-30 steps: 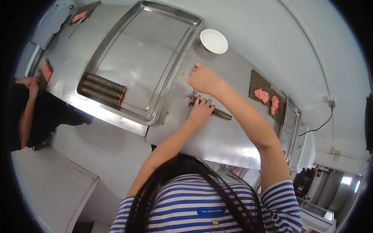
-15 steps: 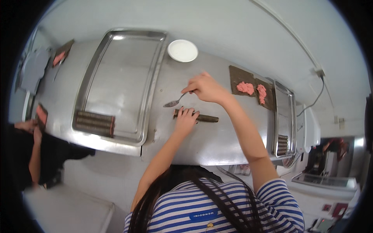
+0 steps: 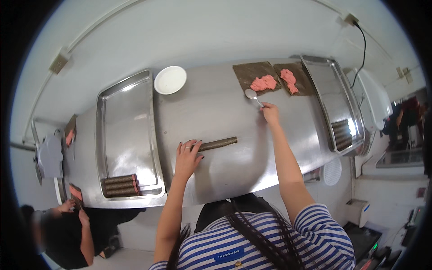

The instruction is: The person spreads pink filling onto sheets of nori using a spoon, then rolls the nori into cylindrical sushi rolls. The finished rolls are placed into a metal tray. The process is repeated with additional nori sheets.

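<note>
My left hand point(image 3: 186, 155) has its fingers curled over the left end of a dark seaweed roll point(image 3: 220, 143) lying on the steel table point(image 3: 216, 175). Pinched by its handle in my right hand point(image 3: 271, 113) is a metal spoon point(image 3: 251, 94). The spoon's bowl is at the near edge of a flat seaweed sheet point(image 3: 245, 74), beside the pink minced filling point(image 3: 263, 83) on it. I cannot tell whether the bowl touches the sheet. To its right, a second seaweed sheet point(image 3: 306, 85) carries another strip of pink filling point(image 3: 288, 81).
A large steel tray point(image 3: 128, 130) on the left holds several finished rolls point(image 3: 121, 185). A white bowl point(image 3: 170, 80) stands beside its far end. Another tray point(image 3: 321, 76) with rolls point(image 3: 341, 135) sits at right. At far left, a co-worker's hands point(image 3: 74, 209) handle a filled sheet.
My right hand has carried the spoon from above the roll's left end over to the filled sheets at right. My left hand stays on the roll's left end. The whole view has shifted.
</note>
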A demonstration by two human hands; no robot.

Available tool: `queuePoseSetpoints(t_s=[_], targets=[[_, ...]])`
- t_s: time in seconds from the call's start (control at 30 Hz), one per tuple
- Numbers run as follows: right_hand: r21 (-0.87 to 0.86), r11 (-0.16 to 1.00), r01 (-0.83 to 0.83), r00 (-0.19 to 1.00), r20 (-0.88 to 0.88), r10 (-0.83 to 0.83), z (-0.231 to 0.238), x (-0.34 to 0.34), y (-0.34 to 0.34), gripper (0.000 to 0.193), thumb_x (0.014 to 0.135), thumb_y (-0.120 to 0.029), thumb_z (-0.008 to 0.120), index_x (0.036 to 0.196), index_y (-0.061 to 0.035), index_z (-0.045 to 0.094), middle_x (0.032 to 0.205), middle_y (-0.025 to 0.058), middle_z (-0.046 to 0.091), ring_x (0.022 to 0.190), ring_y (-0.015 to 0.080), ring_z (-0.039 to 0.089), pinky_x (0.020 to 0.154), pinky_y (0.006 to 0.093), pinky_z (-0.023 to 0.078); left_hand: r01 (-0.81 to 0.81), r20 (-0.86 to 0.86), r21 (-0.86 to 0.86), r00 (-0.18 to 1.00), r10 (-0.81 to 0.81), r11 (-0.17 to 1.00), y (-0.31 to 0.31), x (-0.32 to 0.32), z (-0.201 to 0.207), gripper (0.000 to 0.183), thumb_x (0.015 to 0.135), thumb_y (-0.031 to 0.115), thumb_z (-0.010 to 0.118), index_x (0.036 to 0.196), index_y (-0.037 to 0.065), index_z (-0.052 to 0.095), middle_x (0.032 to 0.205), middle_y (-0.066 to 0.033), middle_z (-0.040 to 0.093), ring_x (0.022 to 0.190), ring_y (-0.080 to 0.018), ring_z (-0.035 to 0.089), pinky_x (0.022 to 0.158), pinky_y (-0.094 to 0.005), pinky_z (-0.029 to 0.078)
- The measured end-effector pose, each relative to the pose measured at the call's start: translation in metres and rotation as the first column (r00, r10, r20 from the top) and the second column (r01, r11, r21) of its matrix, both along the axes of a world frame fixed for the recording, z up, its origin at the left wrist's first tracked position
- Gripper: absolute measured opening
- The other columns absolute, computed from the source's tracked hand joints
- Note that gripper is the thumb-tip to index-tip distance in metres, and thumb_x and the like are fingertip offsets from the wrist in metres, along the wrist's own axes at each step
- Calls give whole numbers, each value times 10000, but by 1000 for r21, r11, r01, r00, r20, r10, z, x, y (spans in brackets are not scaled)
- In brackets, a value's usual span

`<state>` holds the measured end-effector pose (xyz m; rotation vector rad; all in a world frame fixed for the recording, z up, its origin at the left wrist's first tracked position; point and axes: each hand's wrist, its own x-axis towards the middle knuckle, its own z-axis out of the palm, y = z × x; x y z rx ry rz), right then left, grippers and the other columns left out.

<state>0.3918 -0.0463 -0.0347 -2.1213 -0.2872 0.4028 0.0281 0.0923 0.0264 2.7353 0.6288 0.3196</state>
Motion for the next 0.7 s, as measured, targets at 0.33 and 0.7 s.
queuePoseSetpoints(t_s=[0.33, 0.7], targets=[[-308, 950, -48, 839, 503, 205, 21, -30, 7, 268, 785, -108, 608, 1043, -100, 683, 1069, 110, 600, 1036, 306, 566, 881, 409, 449, -9, -194, -34, 981, 2, 999, 18, -4, 6, 501, 741, 173, 727, 1210, 128, 558, 1141, -70, 584, 1070, -260, 553, 1026, -435, 369], [-336, 410, -848, 286, 363, 887, 35, -171, 32, 280, 701, -147, 696, 968, -84, 643, 1069, 103, 597, 1055, 300, 556, 915, 416, 449, 108, -267, -25, 957, -111, 994, 45, 1, -1, 396, 731, 168, 695, 1110, 107, 597, 1054, -110, 617, 987, -307, 577, 907, -423, 420]])
